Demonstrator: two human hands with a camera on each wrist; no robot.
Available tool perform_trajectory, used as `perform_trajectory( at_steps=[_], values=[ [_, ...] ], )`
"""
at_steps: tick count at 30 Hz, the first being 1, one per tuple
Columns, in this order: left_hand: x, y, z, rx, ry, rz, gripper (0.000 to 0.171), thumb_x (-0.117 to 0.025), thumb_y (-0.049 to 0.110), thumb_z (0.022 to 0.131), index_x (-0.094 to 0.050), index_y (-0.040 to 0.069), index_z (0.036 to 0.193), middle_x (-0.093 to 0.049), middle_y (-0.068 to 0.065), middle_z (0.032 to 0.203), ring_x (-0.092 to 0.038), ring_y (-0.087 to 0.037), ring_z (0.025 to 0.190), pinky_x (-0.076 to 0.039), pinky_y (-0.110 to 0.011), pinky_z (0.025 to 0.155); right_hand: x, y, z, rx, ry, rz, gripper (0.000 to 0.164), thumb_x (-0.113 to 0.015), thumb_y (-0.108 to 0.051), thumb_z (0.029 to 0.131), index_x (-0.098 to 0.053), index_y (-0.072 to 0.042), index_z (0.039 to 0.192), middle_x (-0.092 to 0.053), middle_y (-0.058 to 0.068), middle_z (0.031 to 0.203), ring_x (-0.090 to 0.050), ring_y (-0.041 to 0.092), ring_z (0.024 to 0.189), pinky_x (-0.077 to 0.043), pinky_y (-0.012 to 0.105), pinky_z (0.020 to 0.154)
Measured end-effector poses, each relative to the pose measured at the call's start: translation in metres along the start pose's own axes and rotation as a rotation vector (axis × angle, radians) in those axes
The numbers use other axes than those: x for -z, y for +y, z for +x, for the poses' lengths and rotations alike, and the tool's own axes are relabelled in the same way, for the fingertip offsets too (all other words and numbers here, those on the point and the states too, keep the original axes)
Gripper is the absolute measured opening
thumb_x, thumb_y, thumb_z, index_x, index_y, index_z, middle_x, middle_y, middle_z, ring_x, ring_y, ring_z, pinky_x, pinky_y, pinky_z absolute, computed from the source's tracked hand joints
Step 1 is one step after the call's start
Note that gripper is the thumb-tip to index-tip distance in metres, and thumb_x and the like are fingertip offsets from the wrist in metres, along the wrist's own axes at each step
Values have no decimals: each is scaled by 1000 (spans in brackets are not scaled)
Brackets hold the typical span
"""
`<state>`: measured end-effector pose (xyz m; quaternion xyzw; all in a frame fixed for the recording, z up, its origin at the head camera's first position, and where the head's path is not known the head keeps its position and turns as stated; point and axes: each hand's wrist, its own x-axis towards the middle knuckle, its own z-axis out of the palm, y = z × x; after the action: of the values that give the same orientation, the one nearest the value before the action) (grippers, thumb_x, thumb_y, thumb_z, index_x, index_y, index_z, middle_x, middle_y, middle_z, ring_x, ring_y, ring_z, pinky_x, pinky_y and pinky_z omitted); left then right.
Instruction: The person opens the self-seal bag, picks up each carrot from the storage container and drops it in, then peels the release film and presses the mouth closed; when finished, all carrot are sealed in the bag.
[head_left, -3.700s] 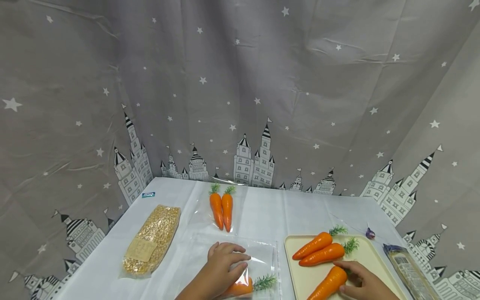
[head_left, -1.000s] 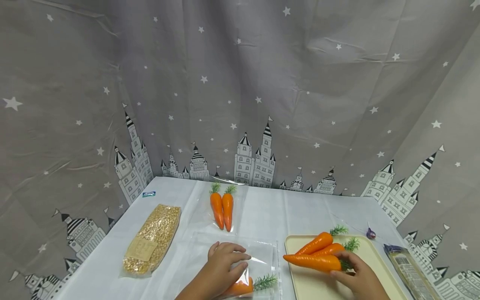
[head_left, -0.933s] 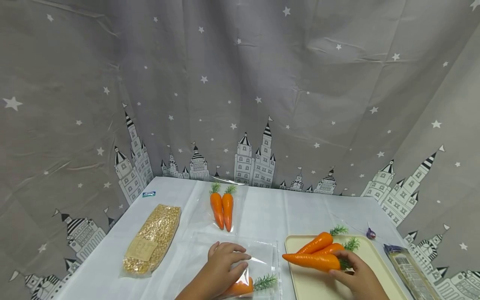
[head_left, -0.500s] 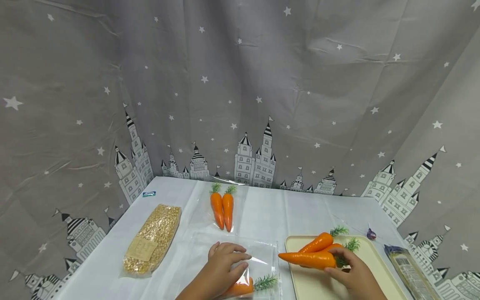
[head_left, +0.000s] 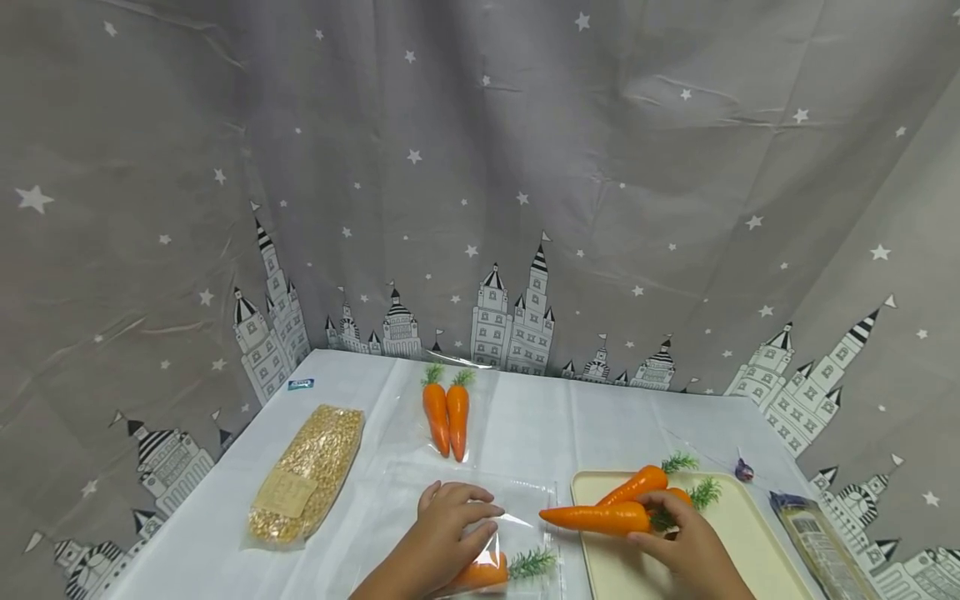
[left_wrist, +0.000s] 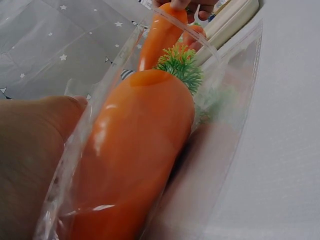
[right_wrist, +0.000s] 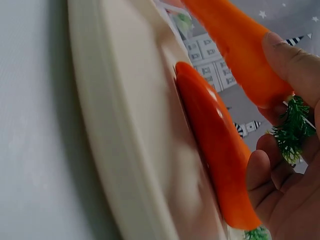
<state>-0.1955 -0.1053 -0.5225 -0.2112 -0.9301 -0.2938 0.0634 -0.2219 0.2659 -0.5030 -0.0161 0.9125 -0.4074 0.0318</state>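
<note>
My left hand (head_left: 453,533) holds a clear plastic bag (head_left: 525,492), thumb and fingers at its film. Inside the bag lies an orange carrot (left_wrist: 135,150) with frilly green leaves (head_left: 531,563); the hand hides part of it in the head view. The left wrist view shows the bag's mouth gaping around the carrot's leafy end. My right hand (head_left: 693,542) grips another carrot (head_left: 600,519) by its leafy end, between thumb and fingers. Its tip points left, overlapping the bag's right edge in the head view. Beneath and behind it, two carrots (head_left: 637,483) lie on a cream tray (head_left: 622,575).
Two bagged carrots (head_left: 447,417) lie further back on the white-covered table (head_left: 525,417). To the left is a bag of yellow kernels (head_left: 307,475), with a small blue-white packet (head_left: 301,384) behind. A long package (head_left: 821,542) and a purple-wrapped lollipop (head_left: 743,471) lie right of the tray.
My right hand has taken the front carrot from the tray, turned it tip-left and carried it leftward to the bag's edge. The left hand has stayed in place.
</note>
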Motion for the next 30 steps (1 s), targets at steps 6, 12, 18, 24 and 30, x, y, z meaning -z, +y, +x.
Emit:
perform_trajectory(
  at_steps=[6, 12, 18, 24, 30],
  values=[
    [-1, 0, 2, 33, -19, 1, 25, -62, 39, 104, -78, 30, 120, -67, 10, 130, -54, -18, 130, -21, -74, 114, -9, -9, 3, 40, -1, -10, 52, -93, -31, 77, -69, -17, 121, -70, 0, 117, -61, 14, 92, -52, 27, 75],
    [-1, -1, 2, 39, -34, -15, 26, -62, 39, 104, -77, 30, 123, -66, 8, 133, -53, -20, 131, -18, -76, 115, -20, -21, 5, 71, -13, 27, 47, -94, -28, 77, -70, -22, 117, -70, -1, 115, -61, 14, 90, -53, 27, 77],
    [-1, -1, 1, 28, -31, -26, 24, -62, 38, 104, -77, 31, 122, -66, 9, 132, -53, -20, 131, -18, -76, 115, -32, -32, 4, 94, -22, 72, 47, -94, -21, 76, -70, -17, 116, -71, 2, 115, -64, 15, 93, -57, 25, 81],
    [0, 0, 0, -2, -5, -12, 20, -64, 37, 103, -78, 36, 118, -68, 9, 130, -55, -20, 128, -22, -77, 111, -41, -42, 5, 113, -33, 69, 46, -94, -23, 77, -70, -18, 115, -71, 1, 116, -63, 15, 94, -59, 26, 82],
    [0, -1, 0, 0, 1, -22, 21, -63, 39, 104, -78, 38, 119, -67, 9, 130, -55, -20, 129, -22, -76, 112, -49, -48, 8, 157, -41, 87, 44, -93, -23, 78, -70, -17, 115, -71, 1, 113, -63, 16, 91, -59, 25, 79]
  ],
)
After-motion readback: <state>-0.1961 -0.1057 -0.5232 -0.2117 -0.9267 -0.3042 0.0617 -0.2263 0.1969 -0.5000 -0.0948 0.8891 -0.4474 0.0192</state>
